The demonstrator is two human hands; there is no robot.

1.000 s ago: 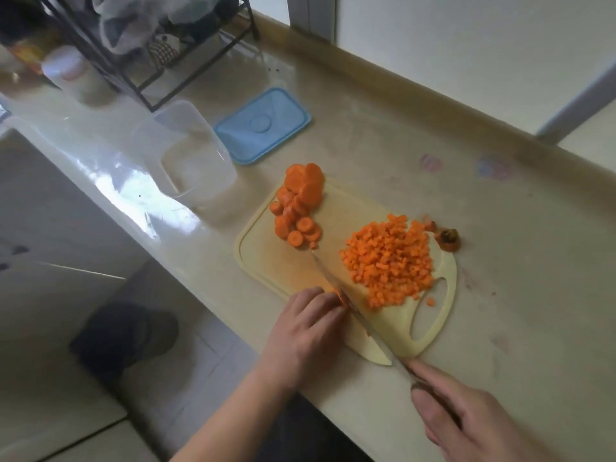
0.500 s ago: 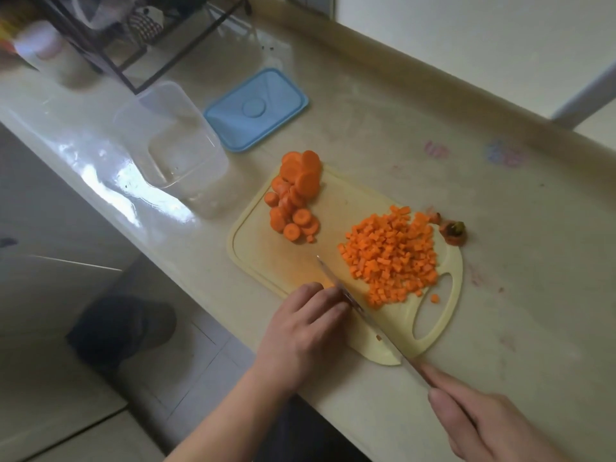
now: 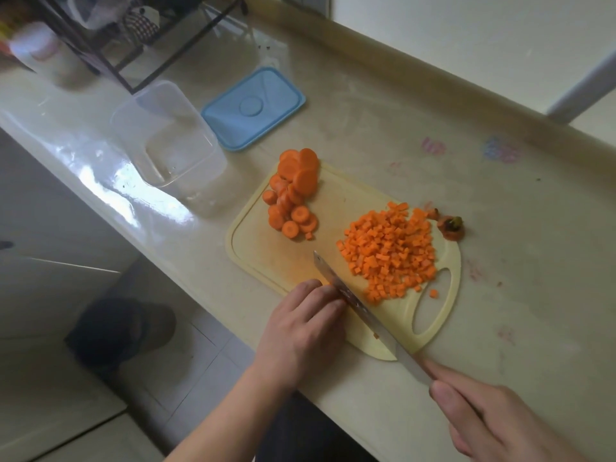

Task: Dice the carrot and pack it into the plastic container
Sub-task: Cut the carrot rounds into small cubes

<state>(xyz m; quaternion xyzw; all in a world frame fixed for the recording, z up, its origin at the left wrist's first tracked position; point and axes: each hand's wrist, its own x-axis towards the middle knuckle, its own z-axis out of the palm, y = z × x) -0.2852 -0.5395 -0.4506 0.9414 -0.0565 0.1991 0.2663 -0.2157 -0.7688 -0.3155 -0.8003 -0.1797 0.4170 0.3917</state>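
A pale yellow cutting board (image 3: pixel 266 261) lies on the counter. A stack of round carrot slices (image 3: pixel 293 191) sits at its far left corner. A heap of diced carrot (image 3: pixel 390 251) covers its right half. My right hand (image 3: pixel 490 418) grips the handle of a knife (image 3: pixel 353 301) whose blade lies across the board's near edge. My left hand (image 3: pixel 306 328) presses curled fingers on a carrot piece, mostly hidden, right against the blade. A clear plastic container (image 3: pixel 166 141) stands to the left of the board, with nothing in it.
The blue lid (image 3: pixel 253 108) lies behind the container. A carrot stem end (image 3: pixel 451 226) rests at the board's far right edge. A black wire rack (image 3: pixel 133 38) and a white jar (image 3: pixel 36 51) stand at the far left. The counter's front edge runs under my left wrist.
The view has shifted slightly. The knife and both hands stay at the board's near edge, with the blade still against my left fingers.
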